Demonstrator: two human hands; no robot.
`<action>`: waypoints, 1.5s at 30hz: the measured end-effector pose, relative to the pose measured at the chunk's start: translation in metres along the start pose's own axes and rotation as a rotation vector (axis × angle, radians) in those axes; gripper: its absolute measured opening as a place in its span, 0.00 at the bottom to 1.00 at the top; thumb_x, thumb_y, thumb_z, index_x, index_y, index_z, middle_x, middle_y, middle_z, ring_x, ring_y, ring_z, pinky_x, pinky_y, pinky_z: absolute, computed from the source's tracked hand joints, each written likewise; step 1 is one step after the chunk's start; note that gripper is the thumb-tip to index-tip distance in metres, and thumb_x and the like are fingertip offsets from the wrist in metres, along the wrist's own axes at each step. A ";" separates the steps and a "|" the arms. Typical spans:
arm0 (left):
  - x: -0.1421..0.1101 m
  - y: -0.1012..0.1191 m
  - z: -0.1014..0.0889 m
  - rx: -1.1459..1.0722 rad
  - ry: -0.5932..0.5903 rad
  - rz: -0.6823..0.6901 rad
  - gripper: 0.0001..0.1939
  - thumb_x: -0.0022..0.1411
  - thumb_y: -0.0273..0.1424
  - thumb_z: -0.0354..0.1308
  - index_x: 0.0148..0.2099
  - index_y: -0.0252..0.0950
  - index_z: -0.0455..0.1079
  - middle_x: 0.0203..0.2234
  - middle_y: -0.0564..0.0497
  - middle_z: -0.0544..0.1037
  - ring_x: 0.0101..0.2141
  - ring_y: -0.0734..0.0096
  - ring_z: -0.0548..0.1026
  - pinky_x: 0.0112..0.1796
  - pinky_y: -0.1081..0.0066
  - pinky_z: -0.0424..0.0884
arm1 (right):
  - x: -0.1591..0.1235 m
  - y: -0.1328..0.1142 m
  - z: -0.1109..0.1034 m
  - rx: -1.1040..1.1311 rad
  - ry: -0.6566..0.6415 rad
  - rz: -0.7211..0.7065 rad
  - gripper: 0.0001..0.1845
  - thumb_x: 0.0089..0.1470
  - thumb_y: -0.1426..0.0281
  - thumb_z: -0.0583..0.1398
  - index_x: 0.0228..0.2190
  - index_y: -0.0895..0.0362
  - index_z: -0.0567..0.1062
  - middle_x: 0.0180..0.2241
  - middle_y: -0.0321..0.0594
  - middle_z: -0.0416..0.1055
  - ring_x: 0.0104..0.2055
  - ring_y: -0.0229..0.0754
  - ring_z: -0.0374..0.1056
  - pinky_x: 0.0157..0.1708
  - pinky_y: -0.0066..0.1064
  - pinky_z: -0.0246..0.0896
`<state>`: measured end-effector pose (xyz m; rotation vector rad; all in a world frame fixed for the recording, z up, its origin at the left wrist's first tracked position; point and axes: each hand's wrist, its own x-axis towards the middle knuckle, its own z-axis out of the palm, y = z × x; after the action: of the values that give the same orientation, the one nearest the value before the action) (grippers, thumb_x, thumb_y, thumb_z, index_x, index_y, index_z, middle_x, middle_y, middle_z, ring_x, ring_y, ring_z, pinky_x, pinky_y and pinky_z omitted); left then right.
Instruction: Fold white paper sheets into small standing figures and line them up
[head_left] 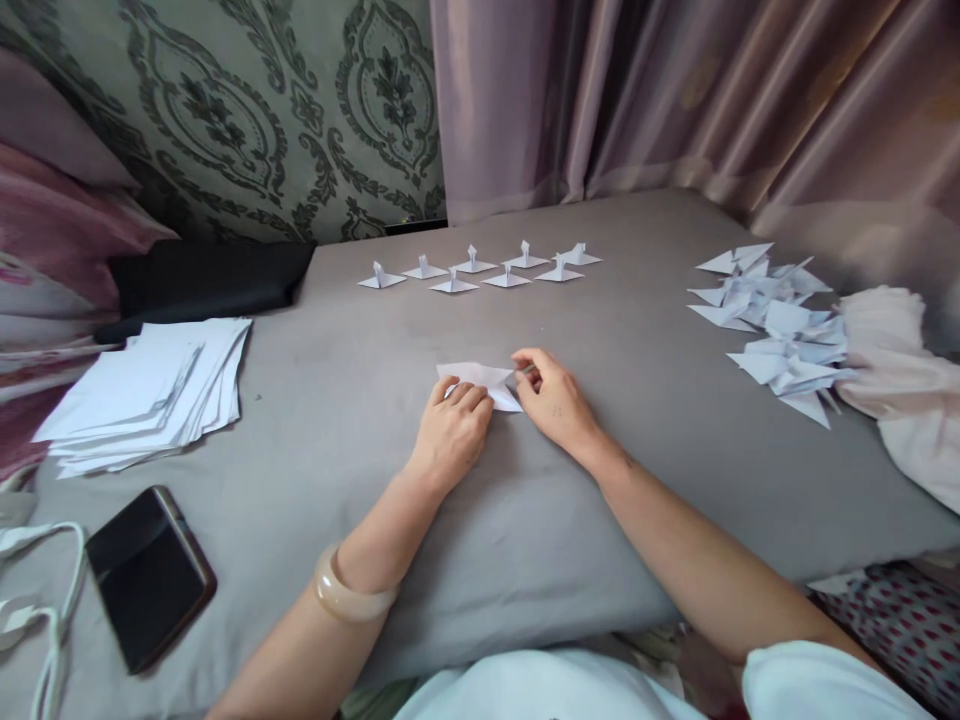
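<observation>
Grey cloth surface (322, 420): folded paper (480, 374) lies crosswise under left hand (454, 432), fingers curled; right hand (556, 402), part-curled, at its right end; hold of 2 grips unclear.

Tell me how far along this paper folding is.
Eight folded pieces standing ahead and the heap at right look done. The left hand rests on a partly folded sheet, the right hand at its edge. The paper stack at left seems left to fold.
</observation>
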<state>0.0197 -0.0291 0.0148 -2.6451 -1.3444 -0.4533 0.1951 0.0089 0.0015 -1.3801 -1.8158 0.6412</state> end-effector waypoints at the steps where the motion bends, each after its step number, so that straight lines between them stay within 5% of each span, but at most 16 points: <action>1: 0.000 0.001 0.001 -0.003 -0.018 -0.002 0.13 0.66 0.22 0.47 0.43 0.36 0.72 0.40 0.45 0.79 0.41 0.62 0.74 0.51 0.58 0.59 | -0.003 -0.001 -0.002 -0.015 0.022 -0.009 0.16 0.53 0.77 0.53 0.42 0.56 0.74 0.40 0.42 0.72 0.34 0.37 0.69 0.38 0.30 0.64; 4: 0.001 0.001 0.001 -0.022 -0.060 -0.028 0.14 0.66 0.23 0.47 0.49 0.36 0.70 0.48 0.43 0.76 0.44 0.59 0.73 0.49 0.58 0.60 | -0.015 -0.008 -0.009 -0.077 -0.042 -0.071 0.14 0.53 0.78 0.52 0.34 0.56 0.77 0.38 0.40 0.71 0.33 0.36 0.67 0.37 0.29 0.63; 9: 0.002 -0.001 0.003 -0.072 -0.089 -0.070 0.15 0.67 0.25 0.47 0.53 0.37 0.68 0.57 0.42 0.70 0.45 0.58 0.71 0.45 0.58 0.61 | -0.028 -0.021 -0.012 -0.313 -0.186 -0.110 0.19 0.55 0.78 0.51 0.40 0.53 0.78 0.39 0.39 0.71 0.37 0.38 0.67 0.36 0.29 0.60; 16: 0.001 -0.005 0.002 -0.125 -0.005 -0.064 0.12 0.70 0.30 0.47 0.42 0.38 0.72 0.40 0.47 0.79 0.40 0.64 0.73 0.46 0.59 0.56 | -0.031 -0.024 -0.017 -0.568 -0.216 -0.092 0.17 0.59 0.75 0.52 0.43 0.53 0.77 0.39 0.40 0.71 0.39 0.41 0.67 0.34 0.33 0.55; 22: 0.001 -0.004 0.001 -0.109 0.030 -0.052 0.13 0.70 0.33 0.49 0.37 0.37 0.73 0.35 0.48 0.80 0.36 0.66 0.74 0.43 0.61 0.58 | -0.032 -0.027 -0.023 -0.602 -0.269 -0.078 0.14 0.61 0.72 0.52 0.41 0.54 0.77 0.39 0.40 0.72 0.38 0.41 0.67 0.33 0.33 0.52; 38: -0.003 -0.004 -0.008 -0.076 0.002 -0.142 0.13 0.68 0.30 0.49 0.32 0.36 0.71 0.33 0.50 0.81 0.33 0.66 0.76 0.44 0.60 0.60 | -0.035 -0.026 -0.016 -0.554 -0.253 -0.141 0.11 0.63 0.68 0.54 0.38 0.54 0.77 0.37 0.39 0.73 0.37 0.41 0.67 0.34 0.33 0.52; 45: -0.002 -0.003 -0.004 -0.161 -0.004 -0.300 0.11 0.68 0.34 0.52 0.34 0.38 0.71 0.31 0.51 0.80 0.33 0.67 0.76 0.42 0.62 0.60 | -0.035 -0.022 -0.012 -0.502 -0.190 -0.104 0.11 0.63 0.67 0.55 0.35 0.54 0.76 0.35 0.38 0.73 0.37 0.40 0.68 0.34 0.32 0.53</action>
<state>0.0155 -0.0301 0.0175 -2.5723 -1.7866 -0.6160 0.1967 -0.0311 0.0157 -1.5673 -2.2911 0.2736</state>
